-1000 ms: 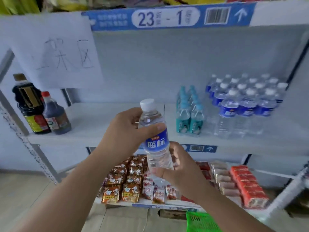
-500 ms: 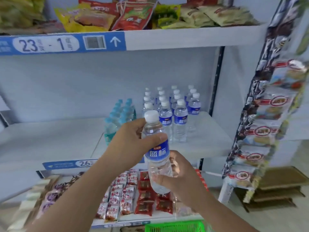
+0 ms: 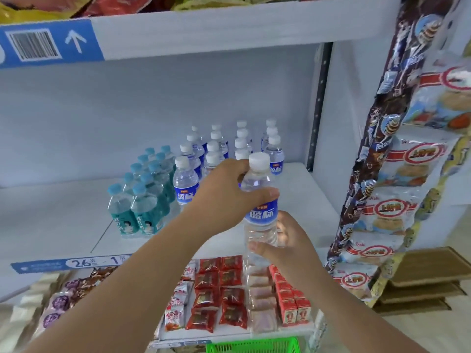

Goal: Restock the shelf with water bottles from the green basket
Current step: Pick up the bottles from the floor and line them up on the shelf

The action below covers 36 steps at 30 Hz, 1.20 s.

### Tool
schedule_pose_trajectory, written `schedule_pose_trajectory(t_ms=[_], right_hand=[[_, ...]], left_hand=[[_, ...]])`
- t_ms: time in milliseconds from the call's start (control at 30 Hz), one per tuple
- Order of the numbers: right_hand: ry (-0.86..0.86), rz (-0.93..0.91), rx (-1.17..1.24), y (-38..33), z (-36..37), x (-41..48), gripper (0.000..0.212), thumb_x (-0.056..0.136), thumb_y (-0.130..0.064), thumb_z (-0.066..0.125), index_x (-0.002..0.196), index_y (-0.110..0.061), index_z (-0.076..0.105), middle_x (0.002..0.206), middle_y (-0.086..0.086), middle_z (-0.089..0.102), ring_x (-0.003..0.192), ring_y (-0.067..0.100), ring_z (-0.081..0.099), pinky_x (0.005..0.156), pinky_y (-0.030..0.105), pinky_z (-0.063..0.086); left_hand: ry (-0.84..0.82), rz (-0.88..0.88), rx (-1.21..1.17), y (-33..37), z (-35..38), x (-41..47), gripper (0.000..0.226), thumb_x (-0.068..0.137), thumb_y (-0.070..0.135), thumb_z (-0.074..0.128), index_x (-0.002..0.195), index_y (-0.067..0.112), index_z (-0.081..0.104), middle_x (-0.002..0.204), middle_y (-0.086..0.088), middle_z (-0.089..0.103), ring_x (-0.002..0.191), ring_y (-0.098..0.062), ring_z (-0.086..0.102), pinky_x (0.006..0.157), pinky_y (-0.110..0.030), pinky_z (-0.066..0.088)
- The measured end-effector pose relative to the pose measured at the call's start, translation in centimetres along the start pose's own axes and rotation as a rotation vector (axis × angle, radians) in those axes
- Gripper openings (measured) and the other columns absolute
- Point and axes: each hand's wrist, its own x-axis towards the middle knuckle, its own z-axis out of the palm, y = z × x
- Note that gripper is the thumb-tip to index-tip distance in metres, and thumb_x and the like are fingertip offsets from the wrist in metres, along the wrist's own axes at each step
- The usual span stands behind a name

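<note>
Together, left hand (image 3: 226, 192) and right hand (image 3: 290, 243) hold the water bottle (image 3: 260, 217) upright.

Bottom edge cuts green basket (image 3: 253, 345), only the rim shows. Top edge crops snack bags (image 3: 114, 6). Some shelved bottles (image 3: 186, 178) hidden behind left hand (image 3: 224, 197). Right edge crops hanging snack packets (image 3: 418, 159), print blurred.

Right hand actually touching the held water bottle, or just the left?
Touching. Head view: right hand thumb curls across the water bottle near its base, fingers behind it; left hand grips its shoulder.
</note>
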Motion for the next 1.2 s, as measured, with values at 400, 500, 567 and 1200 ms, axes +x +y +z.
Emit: schedule_pose_trajectory(t_ms=[400,500,567,1200], right_hand=[[0.052,0.076,-0.090,6.4,-3.5,9.2,0.061,0.080,-0.037,0.082,0.132,-0.041,0.050,0.132,-0.023,0.060,0.128,0.001,0.050,0.107,0.030,0.041],[0.038,0.104,-0.116,8.1,-3.9,10.8,0.062,0.079,-0.038,0.082,0.132,-0.040,0.050,0.133,-0.019,0.060,0.130,0.005,0.051,0.104,0.031,0.043],[0.026,0.109,-0.109,9.0,-4.1,11.8,0.059,0.078,-0.037,0.083,0.128,-0.041,0.051,0.129,-0.019,0.062,0.125,0.004,0.054,0.097,0.026,0.045],[-0.063,0.091,-0.131,10.6,-3.7,14.2,0.061,0.086,-0.035,0.077,0.128,-0.046,0.035,0.127,-0.023,0.051,0.107,-0.019,0.046,0.087,0.008,0.036]], left_hand=[[-0.039,-0.021,0.095,-1.9,4.9,10.3,0.046,0.072,0.051,0.081,0.107,0.034,0.056,0.100,0.014,0.067,0.094,-0.009,0.066,0.086,-0.041,0.057],[-0.064,-0.076,0.156,-2.2,6.2,11.7,0.043,0.075,0.049,0.077,0.106,0.032,0.054,0.101,0.011,0.067,0.093,-0.013,0.066,0.086,-0.044,0.057],[-0.070,-0.092,0.198,-2.3,6.9,12.5,0.041,0.078,0.049,0.074,0.108,0.031,0.053,0.103,0.010,0.067,0.094,-0.014,0.067,0.086,-0.045,0.057],[0.005,-0.083,0.274,-3.1,8.7,13.9,0.044,0.084,0.041,0.071,0.121,0.029,0.052,0.112,0.008,0.065,0.100,-0.016,0.064,0.082,-0.034,0.054]])
